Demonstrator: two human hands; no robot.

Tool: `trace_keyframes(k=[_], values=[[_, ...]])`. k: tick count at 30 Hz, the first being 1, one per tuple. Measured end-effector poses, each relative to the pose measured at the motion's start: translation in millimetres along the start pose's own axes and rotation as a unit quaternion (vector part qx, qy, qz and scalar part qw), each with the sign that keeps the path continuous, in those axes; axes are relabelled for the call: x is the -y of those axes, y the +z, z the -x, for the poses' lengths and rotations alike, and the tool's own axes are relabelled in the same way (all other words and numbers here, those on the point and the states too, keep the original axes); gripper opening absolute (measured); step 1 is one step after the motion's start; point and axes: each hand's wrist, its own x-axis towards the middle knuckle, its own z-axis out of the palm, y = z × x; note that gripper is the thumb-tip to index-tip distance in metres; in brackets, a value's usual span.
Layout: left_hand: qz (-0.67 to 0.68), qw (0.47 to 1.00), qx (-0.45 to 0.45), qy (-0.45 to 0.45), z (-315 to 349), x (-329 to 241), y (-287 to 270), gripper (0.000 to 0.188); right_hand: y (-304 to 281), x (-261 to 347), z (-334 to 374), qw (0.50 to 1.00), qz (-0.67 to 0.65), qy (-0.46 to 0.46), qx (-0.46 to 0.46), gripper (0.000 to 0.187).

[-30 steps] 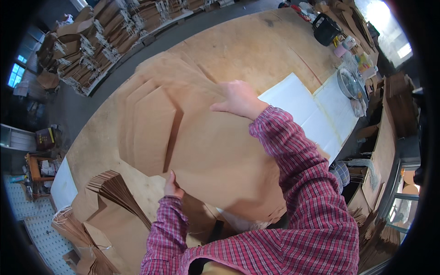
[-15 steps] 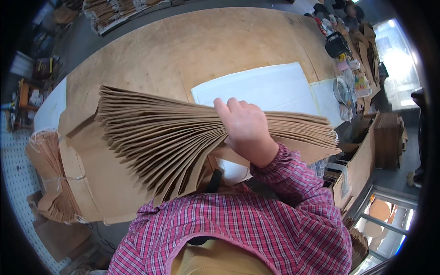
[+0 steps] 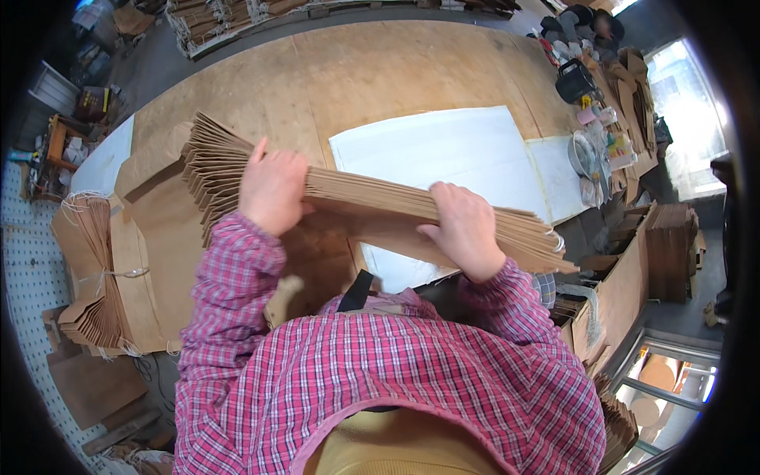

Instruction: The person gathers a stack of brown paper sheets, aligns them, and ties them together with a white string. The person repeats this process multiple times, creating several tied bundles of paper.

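A thick stack of brown paper bags [image 3: 368, 194] stretches across in front of me, held above the table. My left hand [image 3: 273, 186] is closed round its left part, and the leaves fan out beyond that grip. Toward the right end my right hand [image 3: 469, 226] grips the same stack, its thumb on the near face and fingers over the top edge. White string loops show at the stack's right end. Beneath it lie a white sheet [image 3: 443, 146] and, at left, a large piece of brown paper [image 3: 170, 237].
The wooden table [image 3: 396, 67] extends away from me. Left stands a bundle of brown bags [image 3: 103, 277] tied with string. A metal bowl [image 3: 584, 154] and a black case [image 3: 579, 79] are at the right edge. Another person [image 3: 582, 24] is far right.
My left hand has come into view and taken hold of the stack's left part. The wide fan has closed up into a narrower bundle. My right hand has moved rightward along it.
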Motion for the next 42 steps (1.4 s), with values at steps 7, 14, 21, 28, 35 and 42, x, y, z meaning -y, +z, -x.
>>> trace_keyframes(k=[7,14,21,28,35,42], values=[[-0.002,0.998,0.037,0.043,10,11,-3,0.020,-8,-22,2,0.997,-0.001,-0.056,-0.044,0.024],[-0.025,0.997,0.071,0.037,10,-7,-50,0.026,-41,-35,9,0.998,-0.027,-0.045,-0.035,0.039],[0.019,0.999,0.033,0.035,8,-20,12,0.048,-3,-47,8,0.999,0.009,-0.030,-0.016,0.069],[0.064,0.994,0.075,0.039,-15,-17,-19,0.024,-3,-57,-5,0.992,-0.024,-0.083,-0.094,0.032],[-0.003,0.992,0.123,0.007,-19,-43,-19,0.046,3,-62,-8,0.998,0.000,-0.048,-0.052,0.040],[-0.009,0.984,0.174,0.023,-61,-80,5,0.073,24,-147,82,0.921,-0.044,0.139,-0.362,0.093]])
